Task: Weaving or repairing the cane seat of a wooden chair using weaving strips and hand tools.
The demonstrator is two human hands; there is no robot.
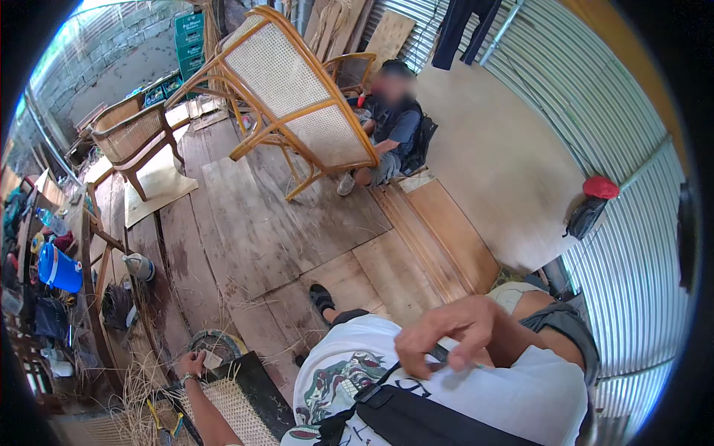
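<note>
My left hand (192, 363) reaches down at the lower left, its fingers pinched on a small pale piece (213, 360). It is by the edge of a panel of woven cane webbing (232, 409) with a dark frame. A dark round ring-like thing (216, 342) lies just beyond the fingers. My right hand (454, 333) is raised in front of my white shirt (506, 394), above the black strap (409, 416). Its fingers are curled and a little blurred; what they hold, if anything, cannot be made out.
A person (398, 123) sits beside a tilted rattan chair (286, 82). Another cane chair (134, 137) stands at the far left. A blue jug (59, 267) and a pale container (139, 267) are at left. Loose strips (141, 379) litter the plank floor. Corrugated wall (625, 297) runs along the right.
</note>
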